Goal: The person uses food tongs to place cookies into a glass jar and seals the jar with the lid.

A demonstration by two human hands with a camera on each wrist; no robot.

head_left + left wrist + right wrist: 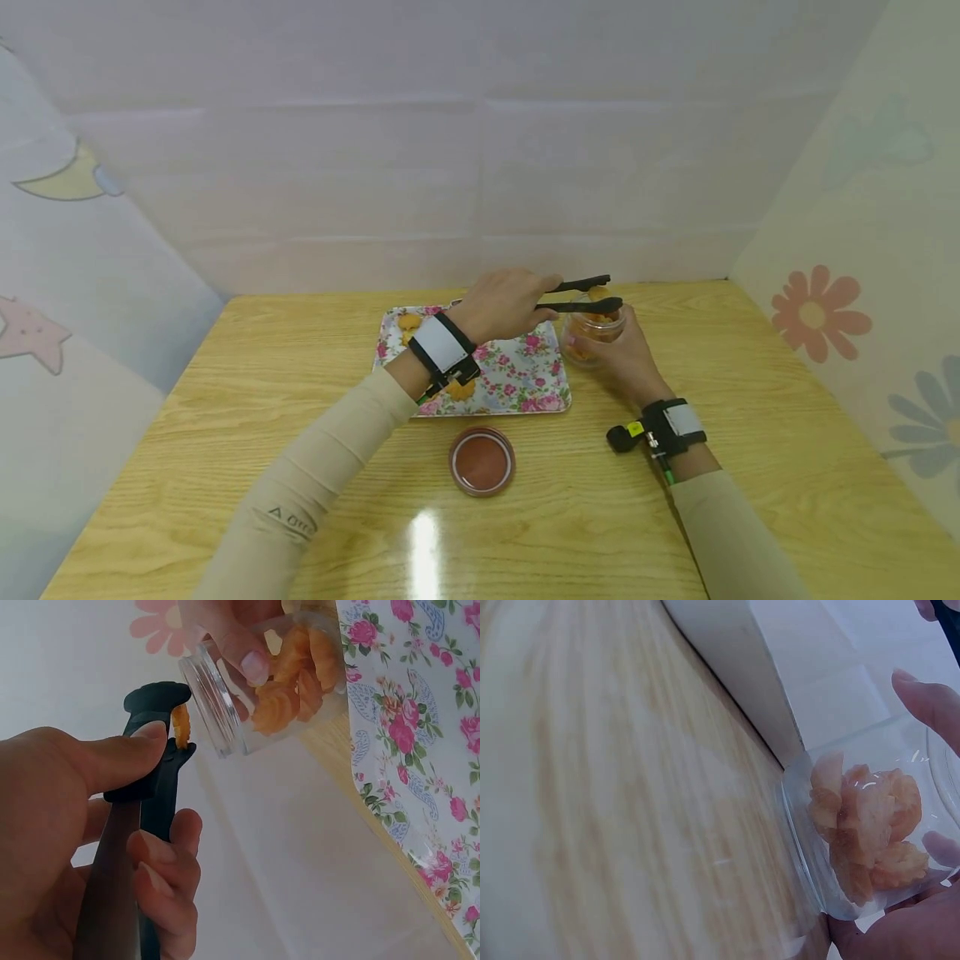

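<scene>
Overhead, the left hand [504, 302] squeezed black tongs [581, 295] over a clear glass jar [592, 332], which the right hand [626, 354] gripped on the counter [247, 400] beside one floral tray [517, 375]; one brown lid [482, 460] lay nearer. Closer, the left wrist view showed the tongs pinching one orange snack [181, 724] at the jar's mouth. Finally, the right wrist view showed several ridged snacks [866, 825] inside the jar.
</scene>
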